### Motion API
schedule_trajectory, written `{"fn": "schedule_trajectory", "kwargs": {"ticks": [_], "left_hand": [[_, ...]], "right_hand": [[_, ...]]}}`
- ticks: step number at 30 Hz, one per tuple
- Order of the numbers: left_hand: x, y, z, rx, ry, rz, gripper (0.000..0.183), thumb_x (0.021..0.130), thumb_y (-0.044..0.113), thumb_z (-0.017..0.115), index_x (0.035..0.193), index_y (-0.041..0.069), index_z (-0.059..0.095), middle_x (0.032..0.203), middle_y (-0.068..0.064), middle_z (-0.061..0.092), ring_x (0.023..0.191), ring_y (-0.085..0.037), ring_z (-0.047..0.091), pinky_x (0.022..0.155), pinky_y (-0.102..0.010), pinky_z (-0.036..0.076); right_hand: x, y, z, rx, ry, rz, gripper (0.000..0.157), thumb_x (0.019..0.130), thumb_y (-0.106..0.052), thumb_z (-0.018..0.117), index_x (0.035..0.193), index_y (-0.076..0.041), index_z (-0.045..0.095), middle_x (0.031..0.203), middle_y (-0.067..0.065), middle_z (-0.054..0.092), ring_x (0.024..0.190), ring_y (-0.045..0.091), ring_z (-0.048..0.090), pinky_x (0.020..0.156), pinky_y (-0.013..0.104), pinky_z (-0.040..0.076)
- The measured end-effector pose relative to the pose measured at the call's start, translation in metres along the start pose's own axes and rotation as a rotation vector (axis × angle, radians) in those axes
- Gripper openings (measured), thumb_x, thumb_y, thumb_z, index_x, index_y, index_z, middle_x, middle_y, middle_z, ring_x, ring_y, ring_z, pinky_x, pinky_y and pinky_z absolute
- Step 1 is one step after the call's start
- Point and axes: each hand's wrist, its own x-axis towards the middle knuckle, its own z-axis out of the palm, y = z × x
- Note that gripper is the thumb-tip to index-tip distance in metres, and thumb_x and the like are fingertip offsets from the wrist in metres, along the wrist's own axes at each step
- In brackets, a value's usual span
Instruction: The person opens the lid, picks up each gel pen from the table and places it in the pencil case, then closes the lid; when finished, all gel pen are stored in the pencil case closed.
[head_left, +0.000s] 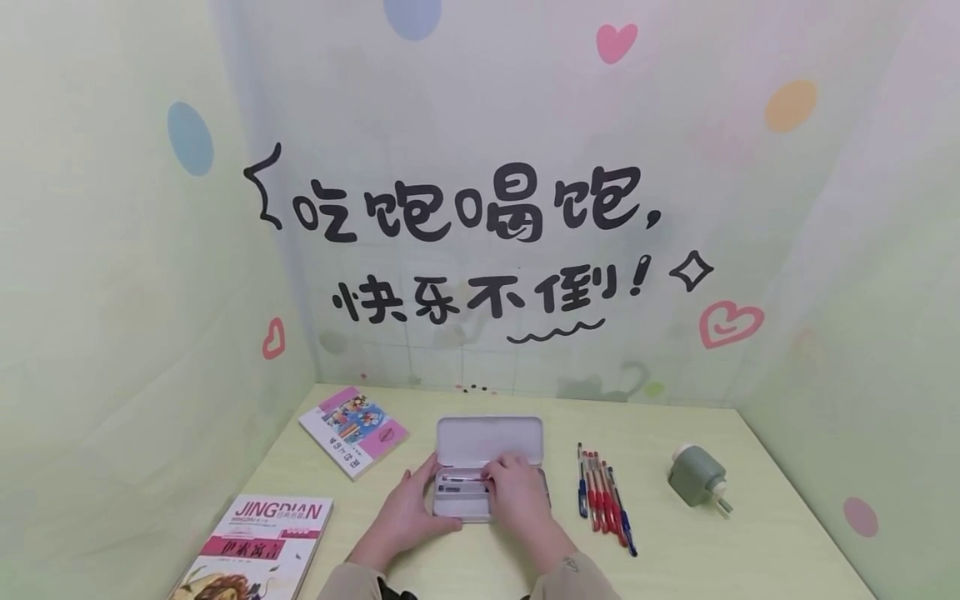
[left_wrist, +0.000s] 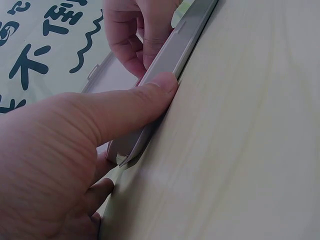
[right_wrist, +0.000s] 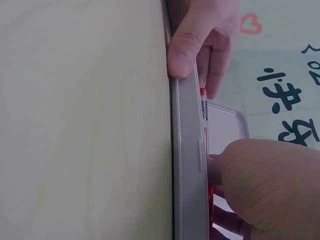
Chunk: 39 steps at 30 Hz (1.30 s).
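Observation:
An open pencil case [head_left: 468,507], pale grey with its lid [head_left: 489,441] raised at the back, lies in the middle of the table. My left hand [head_left: 408,515] grips its left end, thumb along the front wall and the other fingers round the far side, as the left wrist view shows. Over the right half of the case, my right hand [head_left: 519,493] has its fingers curled down inside, pinching a red pen [right_wrist: 204,107] that points left along the case. The right fingertips are partly hidden by the case wall.
Right of the case lie several red and blue pens [head_left: 602,496] side by side. Farther right, a grey-green bottle [head_left: 697,476] with a white nozzle rests on its side. A small pink-and-white book [head_left: 354,432] lies back left; a larger book [head_left: 258,546] is front left.

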Motion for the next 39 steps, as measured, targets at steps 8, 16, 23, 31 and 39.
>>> {"fn": "schedule_trajectory", "kwargs": {"ticks": [8, 16, 23, 31, 39], "left_hand": [[0.000, -0.002, 0.000, -0.002, 0.001, 0.006, 0.133, 0.067, 0.047, 0.103, 0.175, 0.016, 0.032, 0.172, -0.016, 0.048, 0.161, -0.063, 0.030, 0.133, -0.077, 0.023], [0.001, -0.003, 0.001, 0.002, -0.003, 0.010, 0.134, 0.067, 0.049, 0.103, 0.175, 0.015, 0.031, 0.173, -0.015, 0.047, 0.160, -0.065, 0.029, 0.132, -0.078, 0.025], [0.002, -0.005, 0.002, 0.002, 0.004, 0.025, 0.136, 0.065, 0.049, 0.103, 0.175, 0.017, 0.030, 0.173, -0.013, 0.049, 0.160, -0.064, 0.030, 0.134, -0.076, 0.022], [0.005, -0.008, 0.002, 0.007, 0.011, 0.053, 0.135, 0.066, 0.050, 0.103, 0.175, 0.016, 0.031, 0.172, -0.013, 0.050, 0.160, -0.054, 0.040, 0.139, -0.069, 0.017], [0.005, -0.008, 0.003, 0.009, 0.008, 0.048, 0.136, 0.066, 0.050, 0.103, 0.175, 0.014, 0.030, 0.172, -0.014, 0.050, 0.161, -0.055, 0.039, 0.139, -0.069, 0.018]], "right_hand": [[0.006, -0.006, -0.005, 0.045, -0.107, 0.076, 0.006, 0.100, -0.020, 0.080, 0.104, -0.021, 0.083, 0.099, -0.004, 0.069, 0.095, 0.019, 0.062, 0.088, 0.045, 0.060], [-0.001, 0.000, -0.008, 0.107, -0.044, 0.062, 0.014, 0.099, -0.019, 0.081, 0.112, -0.016, 0.080, 0.111, 0.003, 0.073, 0.107, 0.027, 0.069, 0.099, 0.053, 0.062], [-0.011, 0.021, -0.017, 0.167, 0.032, 0.121, 0.016, 0.097, -0.018, 0.080, 0.113, -0.016, 0.078, 0.112, 0.004, 0.074, 0.106, 0.027, 0.068, 0.099, 0.053, 0.063], [-0.024, 0.055, -0.029, 0.184, 0.074, 0.228, 0.021, 0.100, -0.022, 0.078, 0.120, -0.017, 0.078, 0.116, 0.006, 0.075, 0.110, 0.029, 0.069, 0.100, 0.054, 0.063], [-0.040, 0.080, -0.045, 0.169, 0.123, 0.258, 0.022, 0.101, -0.017, 0.076, 0.120, -0.009, 0.078, 0.125, 0.018, 0.076, 0.122, 0.044, 0.070, 0.109, 0.064, 0.058]]}}
